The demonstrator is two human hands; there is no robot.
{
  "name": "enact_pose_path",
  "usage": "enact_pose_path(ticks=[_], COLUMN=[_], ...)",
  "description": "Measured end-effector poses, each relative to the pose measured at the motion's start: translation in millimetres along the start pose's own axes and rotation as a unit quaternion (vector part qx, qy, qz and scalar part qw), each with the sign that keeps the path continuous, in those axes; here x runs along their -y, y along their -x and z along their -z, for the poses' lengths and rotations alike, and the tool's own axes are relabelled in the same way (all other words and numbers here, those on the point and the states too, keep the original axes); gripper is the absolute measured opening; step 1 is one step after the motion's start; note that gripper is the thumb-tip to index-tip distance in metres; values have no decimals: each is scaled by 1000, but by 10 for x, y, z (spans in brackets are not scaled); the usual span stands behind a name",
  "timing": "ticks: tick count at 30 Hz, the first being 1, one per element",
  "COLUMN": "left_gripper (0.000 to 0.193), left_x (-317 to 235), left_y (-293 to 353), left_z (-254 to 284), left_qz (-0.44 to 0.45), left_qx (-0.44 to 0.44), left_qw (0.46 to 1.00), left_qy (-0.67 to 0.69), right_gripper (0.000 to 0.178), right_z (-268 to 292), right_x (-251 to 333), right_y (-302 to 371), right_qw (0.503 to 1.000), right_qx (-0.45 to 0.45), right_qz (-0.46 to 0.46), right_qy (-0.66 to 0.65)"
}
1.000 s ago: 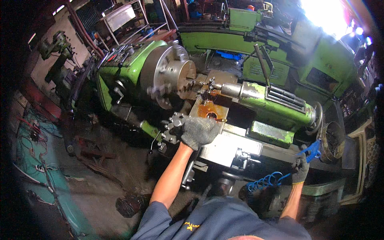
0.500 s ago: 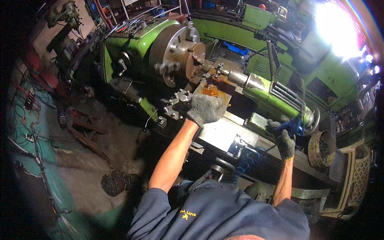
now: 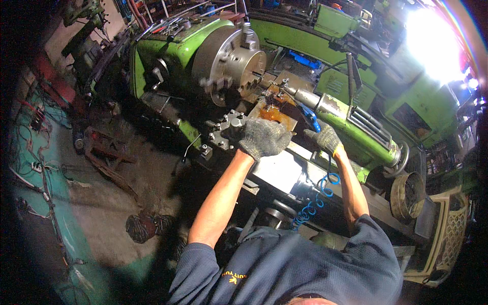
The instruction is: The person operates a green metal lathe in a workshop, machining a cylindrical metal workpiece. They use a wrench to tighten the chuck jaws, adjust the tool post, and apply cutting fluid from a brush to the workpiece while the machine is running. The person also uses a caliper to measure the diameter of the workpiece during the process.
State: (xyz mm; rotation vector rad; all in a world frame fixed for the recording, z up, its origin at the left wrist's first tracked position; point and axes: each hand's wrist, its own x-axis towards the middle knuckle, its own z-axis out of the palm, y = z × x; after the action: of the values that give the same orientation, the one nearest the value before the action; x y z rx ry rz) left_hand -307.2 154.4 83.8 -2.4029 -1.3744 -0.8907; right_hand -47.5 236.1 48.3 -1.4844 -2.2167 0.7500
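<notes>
My right hand (image 3: 325, 139), in a grey work glove, grips a blue air blow gun (image 3: 309, 118) whose tip points toward the lathe's carriage. A coiled blue air hose (image 3: 311, 204) hangs below that wrist. My left hand (image 3: 265, 138), gloved too, is curled beside the tool post (image 3: 229, 127); its fingers are bent and what they hold, if anything, is hidden. Just beyond it lies a plate wet with brown fluid (image 3: 274, 115), with metal chips on it. A large lathe chuck (image 3: 223, 66), its jaws blurred, holds a round metal workpiece (image 3: 250, 68).
The green tailstock (image 3: 351, 122) with its handwheel (image 3: 401, 158) stands to the right. Hand tools (image 3: 175, 25) lie on the green headstock (image 3: 188, 41). A round tin (image 3: 406, 193) and a cream lattice-patterned panel (image 3: 455, 229) are at the right. Cables (image 3: 46, 178) run over the floor at the left.
My right hand has moved left and forward, bringing the blow gun from beside the tailstock to the carriage. The left hand stays by the tool post. The workpiece's brown face now looks silvery.
</notes>
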Motion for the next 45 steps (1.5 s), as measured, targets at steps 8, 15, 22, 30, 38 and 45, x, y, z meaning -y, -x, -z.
enact_pose_path(ticks=[8,15,22,30,38,45], left_gripper=[33,32,33,31,32,31], left_x=[-14,62,-25,31,-9,43], left_y=[8,138,-32,41,-10,12], left_z=[12,-13,25,-49,-14,-71], left_qz=[-6,-2,-10,-8,-6,2], left_qx=[-46,-47,-50,-41,-52,-41], left_qw=[999,999,999,999,998,999], left_qy=[23,4,10,11,24,35], right_gripper=[50,56,45,50,47,33], right_z=[-150,-378,-198,-277,-207,-444], right_x=[106,158,183,129,150,-26], right_y=[-255,-569,-678,-609,-632,-1137], right_qw=[999,999,999,998,998,985], right_qx=[-29,20,1,-10,8,70], right_qz=[-18,-25,-42,-64,-57,-67], right_qy=[-7,-9,33,29,-9,-146])
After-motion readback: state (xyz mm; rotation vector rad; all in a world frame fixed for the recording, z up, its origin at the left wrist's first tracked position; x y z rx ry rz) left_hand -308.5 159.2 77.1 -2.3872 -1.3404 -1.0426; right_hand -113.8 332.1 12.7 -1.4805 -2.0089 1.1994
